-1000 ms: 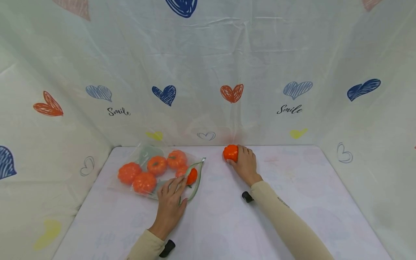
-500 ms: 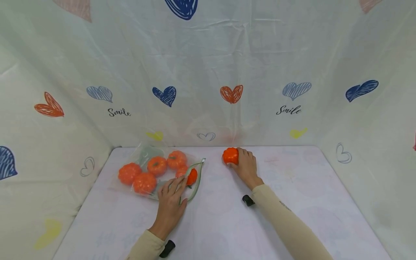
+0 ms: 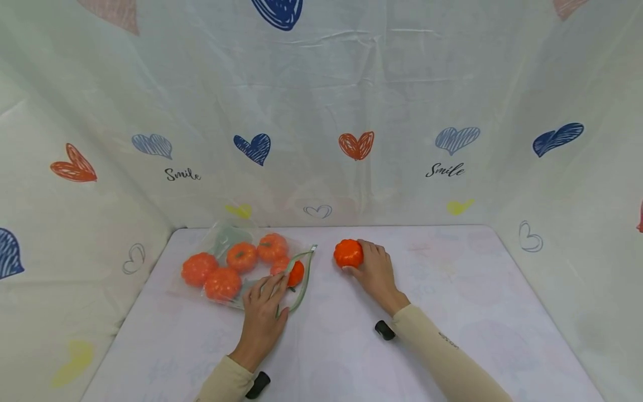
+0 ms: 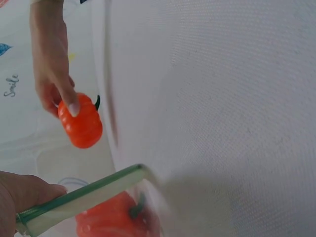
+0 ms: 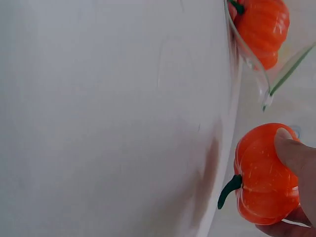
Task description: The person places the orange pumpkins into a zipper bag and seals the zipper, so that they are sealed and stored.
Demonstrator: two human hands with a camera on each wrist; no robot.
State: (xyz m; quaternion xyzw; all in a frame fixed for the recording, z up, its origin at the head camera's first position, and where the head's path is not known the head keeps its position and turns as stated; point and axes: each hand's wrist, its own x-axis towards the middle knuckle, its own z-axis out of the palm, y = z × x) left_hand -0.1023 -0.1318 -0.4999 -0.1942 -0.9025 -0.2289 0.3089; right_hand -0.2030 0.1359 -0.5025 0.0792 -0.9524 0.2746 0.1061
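An orange toy pumpkin [image 3: 349, 253] with a dark green stem is gripped by my right hand [image 3: 378, 274], its thumb on one side and fingers on the other. In the right wrist view, this pumpkin [image 5: 266, 175] appears raised above the table with its stem toward the camera. My left hand [image 3: 262, 315] holds the green-edged mouth of a clear zip bag [image 3: 228, 237]; in the left wrist view the green rim [image 4: 84, 197] stands apart, leaving a gap. Several orange pumpkins [image 3: 242, 257] lie inside the bag, one [image 3: 296, 273] just within its mouth.
A white cloth covers the table [image 3: 341, 346]. A pale curtain [image 3: 321, 100] printed with hearts rises behind its far edge and along both sides. Black wrist-worn pieces [image 3: 384, 330] sit beneath both forearms.
My right hand has brought the pumpkin nearer and slightly left, away from the table's far edge. The left hand and the bag have stayed in place.
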